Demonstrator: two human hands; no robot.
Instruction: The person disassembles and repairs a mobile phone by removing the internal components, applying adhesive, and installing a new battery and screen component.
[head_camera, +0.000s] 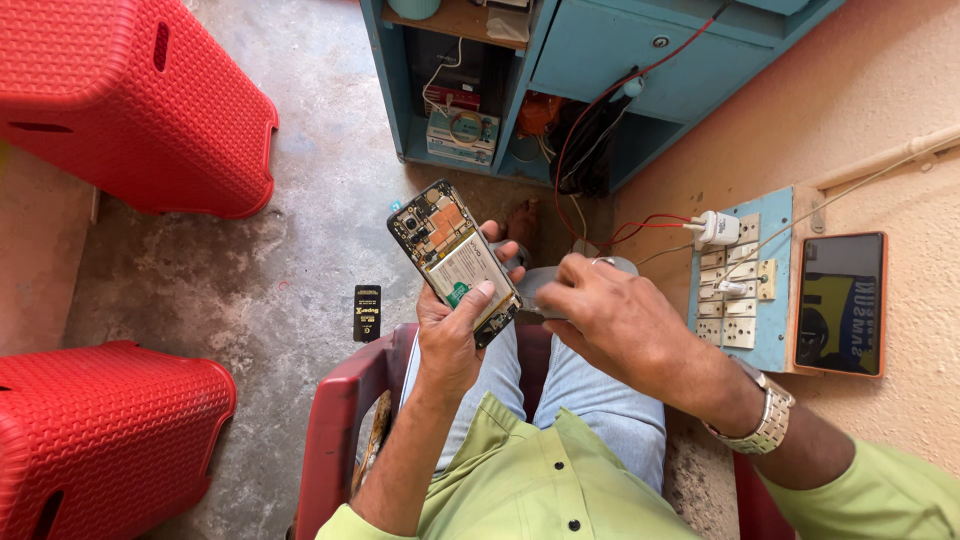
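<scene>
My left hand (452, 335) holds an opened phone (452, 258) with its back off, so the battery and circuit board show. The thumb lies across its lower end. My right hand (610, 318) is closed next to the phone's lower edge and grips a thin tool (530, 314) whose tip touches that edge. A grey flat piece (545, 280) lies under the right hand's fingers, partly hidden. I sit on a red plastic chair (340, 420), and my knees in light jeans are below the phone.
Two red plastic stools (140, 100) (100, 440) stand at the left on the concrete floor. A small black battery (367, 312) lies on the floor. A blue cabinet (600, 60) with wires stands ahead. On the wall at the right are a switchboard (745, 290) and a tablet (840, 303).
</scene>
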